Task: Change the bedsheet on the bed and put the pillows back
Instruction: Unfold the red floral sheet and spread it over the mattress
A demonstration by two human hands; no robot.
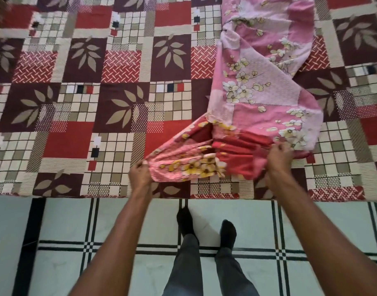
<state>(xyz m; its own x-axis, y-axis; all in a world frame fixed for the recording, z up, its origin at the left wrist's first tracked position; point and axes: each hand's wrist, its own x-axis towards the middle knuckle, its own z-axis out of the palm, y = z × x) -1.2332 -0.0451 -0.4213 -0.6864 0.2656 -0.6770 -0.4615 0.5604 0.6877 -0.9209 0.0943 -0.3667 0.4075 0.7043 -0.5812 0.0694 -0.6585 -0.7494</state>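
A pink bedsheet (262,77) with cream and yellow flowers lies partly unfolded in a long strip across the right half of the bed. The bed (98,107) is covered by a red, maroon and cream patchwork cover with leaf squares. My left hand (140,174) pinches the near left corner of the pink sheet. My right hand (278,159) grips the bunched sheet edge further right. Between my hands the fabric is gathered in folds near the bed's front edge. No pillows are in view.
The bed's front edge (119,196) runs across the frame below my hands. I stand on a white tiled floor (66,221) with dark green line borders, my socked feet (206,229) close to the bed.
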